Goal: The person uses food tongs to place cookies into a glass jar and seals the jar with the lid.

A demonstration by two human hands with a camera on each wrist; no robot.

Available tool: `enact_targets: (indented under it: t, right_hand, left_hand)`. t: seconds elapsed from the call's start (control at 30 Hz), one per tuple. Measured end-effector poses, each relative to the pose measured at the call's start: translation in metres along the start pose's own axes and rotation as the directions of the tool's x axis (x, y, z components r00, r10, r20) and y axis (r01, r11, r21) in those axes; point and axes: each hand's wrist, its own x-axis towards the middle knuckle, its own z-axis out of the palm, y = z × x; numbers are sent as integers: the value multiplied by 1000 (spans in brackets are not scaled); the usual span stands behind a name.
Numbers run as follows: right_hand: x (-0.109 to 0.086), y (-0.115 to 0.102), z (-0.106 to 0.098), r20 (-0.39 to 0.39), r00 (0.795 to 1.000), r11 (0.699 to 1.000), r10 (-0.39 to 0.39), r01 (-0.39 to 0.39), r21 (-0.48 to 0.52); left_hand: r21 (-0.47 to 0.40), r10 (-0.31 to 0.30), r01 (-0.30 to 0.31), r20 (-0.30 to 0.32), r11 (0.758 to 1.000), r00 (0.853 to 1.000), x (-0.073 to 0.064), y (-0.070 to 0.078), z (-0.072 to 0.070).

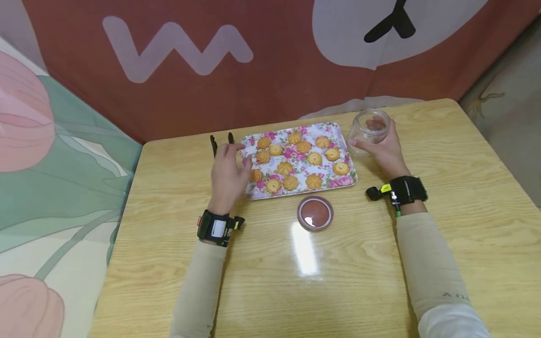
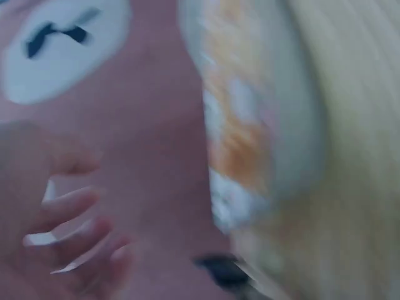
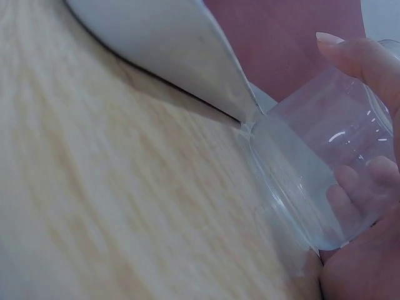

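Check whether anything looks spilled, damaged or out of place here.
Nothing stands out: every visible piped cookie sits on the floral tray, the right hand holds the glass jar upright, and the round lid lies flat.

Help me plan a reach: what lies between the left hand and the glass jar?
In the head view, the floral tray of cookies lies between the left hand and the glass jar.

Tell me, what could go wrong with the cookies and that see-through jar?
The left hand is right by the left edge of the flowery tray, so it might bump it and slide the swirled cookies around. The clear jar in the right hand looks smooth and is close to the tray's right side, so it could slip or knock against it.
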Motion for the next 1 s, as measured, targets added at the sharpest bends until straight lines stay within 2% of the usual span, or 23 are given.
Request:
enact_targets:
  t: [0.07, 0.13, 0.23, 0.33, 0.47, 0.6, 0.7, 1.0]
  right_hand:
    - [-3, -5, 2, 3, 1000, 1000, 3, -3, -4]
    - [-5, -9, 3, 5, 1000, 1000, 6, -6, -12]
    - [-6, -10, 3, 7, 1000, 1000, 8, -7, -16]
    - [-2, -6, 2, 3, 1000, 1000, 2, -2, -11]
    - [4, 9, -1, -7, 1000, 1000, 2, -2, -20]
    - [9, 19, -4, -9, 1000, 999, 7, -7, -40]
    - [10, 23, -4, -7, 1000, 999, 7, -7, -44]
    - [10, 22, -2, -8, 1000, 999, 8, -8, -51]
  left_hand:
    - [60, -70, 73, -39, 996, 997, 0, -16, 3]
    - [97, -146, 150, -42, 984, 988, -2, -29, 5]
    - [109, -262, 259, 13, 960, 965, -4, -45, 5]
    - [104, -353, 344, 85, 933, 932, -5, -53, 3]
    - [123, -429, 414, 132, 902, 894, -6, -58, 1]
    - [147, -471, 452, 146, 880, 870, -7, -61, 2]
    - [149, -479, 459, 151, 876, 865, -8, -64, 3]
    - [110, -459, 447, 127, 888, 879, -9, -70, 6]
